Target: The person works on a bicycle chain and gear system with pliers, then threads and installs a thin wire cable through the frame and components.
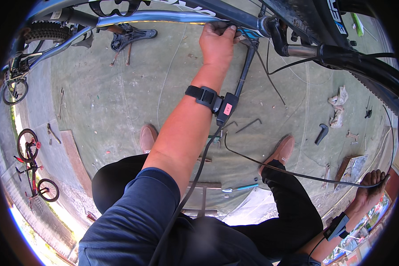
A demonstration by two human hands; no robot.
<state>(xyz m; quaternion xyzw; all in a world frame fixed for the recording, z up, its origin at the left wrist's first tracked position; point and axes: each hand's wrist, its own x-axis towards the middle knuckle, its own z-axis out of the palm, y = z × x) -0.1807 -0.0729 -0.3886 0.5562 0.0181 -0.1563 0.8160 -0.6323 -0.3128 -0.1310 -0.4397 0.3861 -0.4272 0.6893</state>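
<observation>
A bicycle frame in blue and black spans the top of the view. My left hand reaches up to its tube, close to the front end. Its fingers are pressed together against the tube's underside; what they pinch, if anything, is too small to tell. Far to the right, my right hand is closed around a thin black cable. One loose end of this cable curls between my feet, while the other part rises along the right edge. Another black cable hangs below the frame, to the right of my left hand.
A black stand base and a dark post stand below the frame. Hex keys, a blue-handled tool, a rag, a black curved part and wrenches lie on the floor. A small bicycle is at left.
</observation>
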